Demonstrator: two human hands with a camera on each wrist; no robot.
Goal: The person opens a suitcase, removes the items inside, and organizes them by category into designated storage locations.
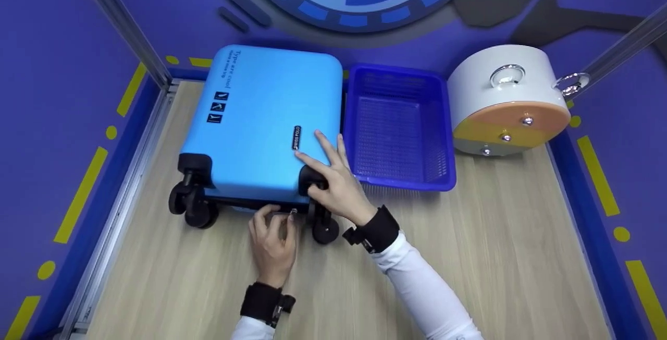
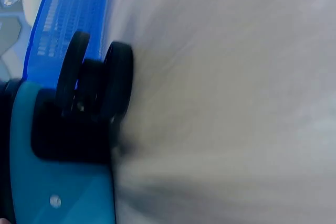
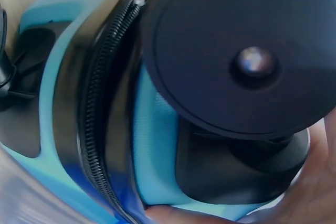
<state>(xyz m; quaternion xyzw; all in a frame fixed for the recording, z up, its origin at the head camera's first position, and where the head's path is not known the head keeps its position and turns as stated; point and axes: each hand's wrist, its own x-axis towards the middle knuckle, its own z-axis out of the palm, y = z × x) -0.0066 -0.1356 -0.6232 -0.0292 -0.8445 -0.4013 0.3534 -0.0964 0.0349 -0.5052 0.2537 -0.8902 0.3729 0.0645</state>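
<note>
While wheels [image 1: 199,215] face the person [image 1: 424,285], the suitcase [image 1: 263,113] stretches lengthwise away.

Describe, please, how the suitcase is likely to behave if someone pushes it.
The suitcase would probably slide rather than roll, since it lies flat with its wheels jutting from the near end. It seems unlikely to tip, as it lies on a broad face. Its smooth shell looks stiff and perhaps slippery under a palm.

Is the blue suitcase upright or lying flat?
Lying flat: the suitcase shows its broad lettered face upward, wheels pointing out sideways.
</note>
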